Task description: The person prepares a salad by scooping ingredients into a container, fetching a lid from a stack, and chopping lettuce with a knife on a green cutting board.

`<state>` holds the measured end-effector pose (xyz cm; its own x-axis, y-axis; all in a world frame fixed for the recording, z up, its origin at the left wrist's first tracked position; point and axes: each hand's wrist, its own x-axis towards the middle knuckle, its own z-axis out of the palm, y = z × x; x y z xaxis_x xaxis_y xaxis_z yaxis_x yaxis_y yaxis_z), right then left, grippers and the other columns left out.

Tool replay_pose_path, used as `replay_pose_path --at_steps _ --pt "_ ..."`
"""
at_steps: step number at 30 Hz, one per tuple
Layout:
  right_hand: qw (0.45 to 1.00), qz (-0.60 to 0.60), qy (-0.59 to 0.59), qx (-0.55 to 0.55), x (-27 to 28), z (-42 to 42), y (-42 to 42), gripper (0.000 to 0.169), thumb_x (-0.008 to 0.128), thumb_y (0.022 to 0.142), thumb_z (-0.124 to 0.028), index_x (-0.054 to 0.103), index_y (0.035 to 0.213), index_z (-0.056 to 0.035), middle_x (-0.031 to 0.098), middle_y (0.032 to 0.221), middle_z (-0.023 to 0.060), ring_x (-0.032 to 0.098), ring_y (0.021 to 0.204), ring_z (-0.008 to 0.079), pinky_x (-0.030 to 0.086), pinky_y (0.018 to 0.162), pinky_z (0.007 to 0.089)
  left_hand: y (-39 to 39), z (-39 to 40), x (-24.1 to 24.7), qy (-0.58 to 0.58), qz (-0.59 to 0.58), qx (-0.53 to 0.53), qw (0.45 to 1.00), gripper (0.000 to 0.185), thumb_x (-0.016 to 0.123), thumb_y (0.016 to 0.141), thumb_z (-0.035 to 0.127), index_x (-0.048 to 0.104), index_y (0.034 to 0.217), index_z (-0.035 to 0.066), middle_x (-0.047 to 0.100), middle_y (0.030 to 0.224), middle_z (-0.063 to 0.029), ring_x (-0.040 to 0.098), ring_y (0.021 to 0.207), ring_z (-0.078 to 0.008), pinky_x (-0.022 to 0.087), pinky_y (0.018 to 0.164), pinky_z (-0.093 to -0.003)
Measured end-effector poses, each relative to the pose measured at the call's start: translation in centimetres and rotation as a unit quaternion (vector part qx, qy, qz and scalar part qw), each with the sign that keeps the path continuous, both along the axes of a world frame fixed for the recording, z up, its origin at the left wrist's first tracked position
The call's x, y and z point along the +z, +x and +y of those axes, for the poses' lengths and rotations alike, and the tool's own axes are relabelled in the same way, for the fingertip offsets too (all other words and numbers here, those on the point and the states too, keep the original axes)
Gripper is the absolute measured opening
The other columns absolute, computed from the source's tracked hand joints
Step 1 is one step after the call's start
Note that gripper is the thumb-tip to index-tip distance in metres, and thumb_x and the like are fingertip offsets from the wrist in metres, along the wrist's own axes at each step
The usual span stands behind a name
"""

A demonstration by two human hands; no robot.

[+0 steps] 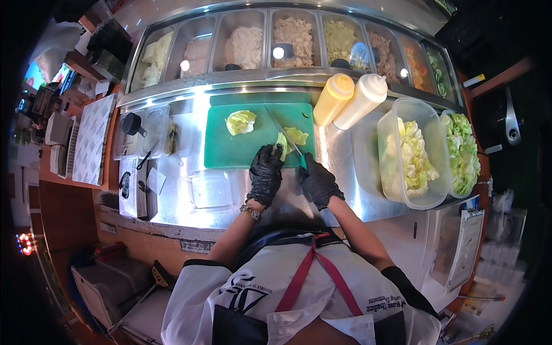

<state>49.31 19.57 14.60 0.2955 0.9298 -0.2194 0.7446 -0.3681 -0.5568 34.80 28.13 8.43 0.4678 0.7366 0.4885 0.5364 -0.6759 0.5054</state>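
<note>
My right hand (320,183), in a black glove, grips the green handle of a kitchen knife (282,129). Its blade slants up and left over a green cutting board (235,152). On the left side of the blade, my black-gloved left hand (265,176) holds down a strip of lettuce (283,142) with its fingertips. A flat lettuce leaf (298,136) lies just to the right of the blade. Farther up the board, towards its left, rests a cupped chunk of lettuce (240,122). A small dark green scrap (305,115) is near the board's upper right corner.
Yellow (334,100) and white (361,101) squeeze bottles stand right of the board. Beyond them are a clear plastic tub of lettuce (414,159) and a second tub of cut lettuce (462,155). Steel food pans (219,43) line the back. A clear lidded container (210,189) sits front left.
</note>
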Motion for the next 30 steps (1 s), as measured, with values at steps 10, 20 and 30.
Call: replay_pose_path --at_steps 10,20,30 --pt "1.0 -0.011 0.002 0.029 3.4 -1.5 -1.6 0.031 0.053 0.089 -0.022 0.041 0.115 -0.0081 0.062 0.077 0.0188 0.062 0.072 0.0388 0.045 0.061 0.0512 -0.6 2.4 -2.1 -0.036 -0.083 0.036 0.995 0.031 0.061 0.07 -0.005 0.062 0.097 0.009 0.064 0.091 -0.0121 0.061 0.082 -0.0336 0.05 0.074 -0.0427" --pt "0.989 0.072 -0.125 -0.009 0.3 -0.2 -4.0 0.033 0.051 0.087 -0.019 0.039 0.115 -0.0057 0.064 0.087 0.0216 0.063 0.085 0.0414 0.046 0.07 0.0531 0.0 -1.0 -1.2 -0.108 -0.131 0.025 0.985 0.026 0.064 0.073 0.001 0.065 0.097 0.008 0.065 0.091 -0.0138 0.062 0.085 -0.0322 0.05 0.077 -0.0401" --pt "0.971 0.235 -0.033 -0.04 -1.6 1.7 -0.2 0.038 0.055 0.09 -0.025 0.043 0.121 -0.0061 0.063 0.078 0.0199 0.065 0.063 0.0326 0.049 0.055 0.0425 -0.5 0.4 -1.1 -0.158 -0.107 0.024 0.981 0.074 0.08 0.065 0.017 0.046 0.13 0.008 0.05 0.121 -0.0186 0.049 0.113 -0.035 0.044 0.091 -0.0431"
